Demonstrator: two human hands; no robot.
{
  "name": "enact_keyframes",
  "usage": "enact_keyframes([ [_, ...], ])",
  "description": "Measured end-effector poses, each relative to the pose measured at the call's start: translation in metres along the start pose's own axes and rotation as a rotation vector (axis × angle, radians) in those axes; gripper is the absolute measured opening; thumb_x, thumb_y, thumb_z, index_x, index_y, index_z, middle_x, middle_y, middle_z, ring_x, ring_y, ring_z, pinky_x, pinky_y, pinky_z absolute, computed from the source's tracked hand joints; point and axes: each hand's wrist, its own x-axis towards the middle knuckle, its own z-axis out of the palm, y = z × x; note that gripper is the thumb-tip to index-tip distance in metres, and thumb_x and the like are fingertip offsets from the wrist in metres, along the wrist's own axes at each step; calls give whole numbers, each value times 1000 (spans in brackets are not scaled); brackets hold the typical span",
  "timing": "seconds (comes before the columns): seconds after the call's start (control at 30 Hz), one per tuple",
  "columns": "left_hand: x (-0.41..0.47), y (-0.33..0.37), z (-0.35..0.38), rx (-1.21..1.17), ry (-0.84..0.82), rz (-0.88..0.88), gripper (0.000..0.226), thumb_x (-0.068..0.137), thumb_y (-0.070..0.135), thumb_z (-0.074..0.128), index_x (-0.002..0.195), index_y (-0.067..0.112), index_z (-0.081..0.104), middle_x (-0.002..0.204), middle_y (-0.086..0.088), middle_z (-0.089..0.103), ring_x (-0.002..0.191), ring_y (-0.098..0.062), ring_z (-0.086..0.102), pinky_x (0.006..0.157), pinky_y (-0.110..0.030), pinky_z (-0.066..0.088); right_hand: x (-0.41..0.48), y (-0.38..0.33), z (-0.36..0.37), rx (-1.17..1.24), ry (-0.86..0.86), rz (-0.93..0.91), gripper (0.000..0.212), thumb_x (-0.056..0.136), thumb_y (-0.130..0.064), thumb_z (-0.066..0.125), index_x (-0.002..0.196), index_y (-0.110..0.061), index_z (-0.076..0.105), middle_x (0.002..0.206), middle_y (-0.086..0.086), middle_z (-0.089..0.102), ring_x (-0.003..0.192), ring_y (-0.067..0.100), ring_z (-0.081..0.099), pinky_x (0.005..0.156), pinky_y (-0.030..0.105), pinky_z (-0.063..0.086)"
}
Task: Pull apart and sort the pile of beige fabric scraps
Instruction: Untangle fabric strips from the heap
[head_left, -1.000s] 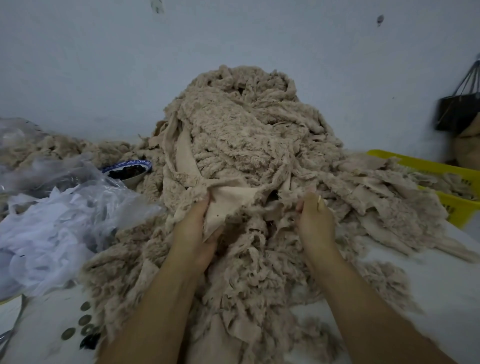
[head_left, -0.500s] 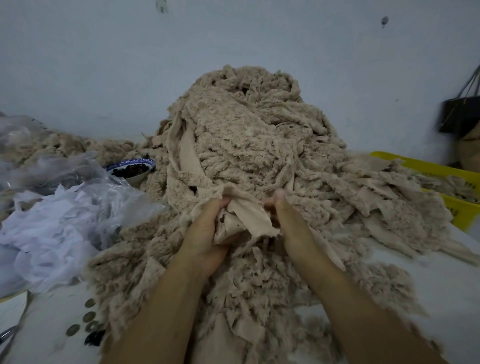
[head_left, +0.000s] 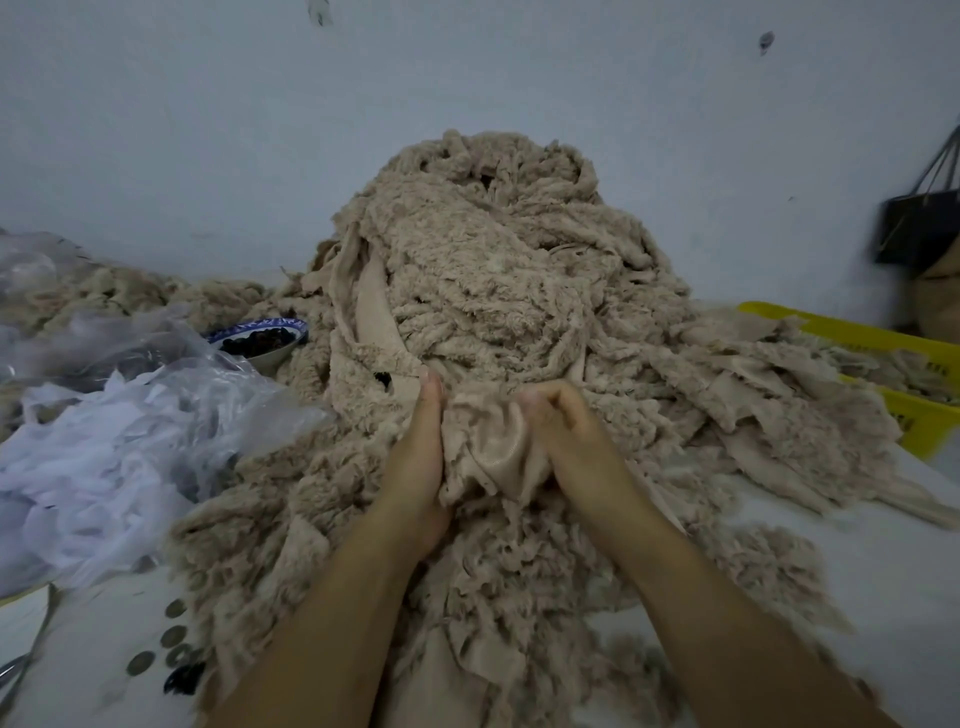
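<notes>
A tall pile of beige fleecy fabric scraps (head_left: 498, 270) rises against the wall and spreads over the white table. At its front, both hands hold one bunched smooth-backed beige scrap (head_left: 493, 441). My left hand (head_left: 421, 447) presses against the scrap's left side, fingers pointing up along it. My right hand (head_left: 561, 431) grips the scrap's right side with curled fingers. The two hands are close together, the scrap squeezed between them. The far side of the left hand's fingers is hidden by fabric.
A clear plastic bag with white scraps (head_left: 104, 441) lies at the left. A blue-rimmed bowl of dark bits (head_left: 260, 338) sits behind it. A yellow crate (head_left: 883, 364) holding beige scraps stands at the right. Coins (head_left: 171, 639) and scissors (head_left: 15, 670) lie near the front left.
The hands have come together from a spread position, gathering the smooth beige scrap into a bunch between them. The right hand's fingers have curled.
</notes>
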Motion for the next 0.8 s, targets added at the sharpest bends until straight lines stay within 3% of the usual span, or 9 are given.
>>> enact_keyframes([
  [0.1, -1, -4, -4, 115, -55, 25, 78, 74, 81, 49, 101, 14, 80, 105, -16, 76, 99, -25, 74, 77, -32, 61, -1, 3, 11, -81, -169, 31, 32, 79, -72, 64, 109, -63, 56, 120, -25, 66, 106, -6, 62, 85, 16, 51],
  [0.2, -1, -7, -9, 209, -158, -20, 95, 63, 87, 62, 120, 11, 72, 118, -17, 72, 111, -28, 69, 95, -39, 56, 0, 3, 11, -130, -198, -10, 17, 92, -42, 65, 92, -59, 63, 98, -25, 71, 92, -6, 67, 72, 11, 50],
  [0.3, -2, -6, -11, 302, -305, -12, 79, 67, 85, 62, 100, 15, 79, 91, -19, 76, 89, -26, 73, 79, -31, 57, 2, 4, 3, -209, -104, -60, 5, 95, -37, 61, 91, -35, 62, 86, -4, 71, 84, 18, 68, 71, 41, 56],
  [0.37, -3, -7, -6, 466, -257, 79, 84, 68, 87, 60, 90, 8, 74, 74, -29, 68, 72, -31, 64, 77, -35, 48, 3, 3, 0, -260, -14, -127, 11, 94, -31, 58, 89, -22, 60, 83, 4, 67, 80, 26, 64, 71, 45, 56],
  [0.43, -1, -10, -4, 521, -142, 155, 81, 59, 92, 62, 79, 14, 70, 74, -12, 71, 71, -22, 64, 77, -36, 49, 4, 1, -3, -182, 108, -149, 16, 98, -28, 58, 83, -34, 59, 73, -9, 65, 66, 7, 61, 60, 25, 53],
  [0.5, 2, -7, -6, 478, -13, 252, 61, 56, 92, 62, 90, 41, 70, 94, 17, 72, 88, -3, 68, 80, -24, 55, 6, 0, -7, -55, 215, -105, 19, 99, -29, 59, 86, -43, 61, 75, -15, 67, 69, 0, 62, 59, 13, 50],
  [0.6, 0, -4, -7, 596, -52, 336, 61, 62, 85, 66, 117, 63, 52, 117, 41, 58, 107, 17, 56, 80, -5, 49, 9, -1, -10, 126, 256, 28, 30, 96, -34, 63, 126, -29, 61, 112, -7, 72, 105, 13, 68, 85, 28, 58],
  [0.7, 2, -14, -2, 557, -104, 279, 40, 75, 60, 72, 112, 46, 69, 111, 14, 74, 101, -4, 70, 81, -25, 58, 10, 0, -7, 148, 197, 44, 31, 94, -38, 65, 124, -34, 59, 112, -15, 69, 102, 3, 68, 79, 22, 59],
  [0.8, 0, -12, -1, 371, -52, 225, 9, 89, 37, 69, 91, 36, 78, 95, 1, 78, 88, -17, 75, 67, -25, 57, 12, 3, -9, 258, 39, 56, 11, 94, -36, 64, 105, -36, 62, 95, -16, 73, 91, 1, 70, 68, 15, 54],
])
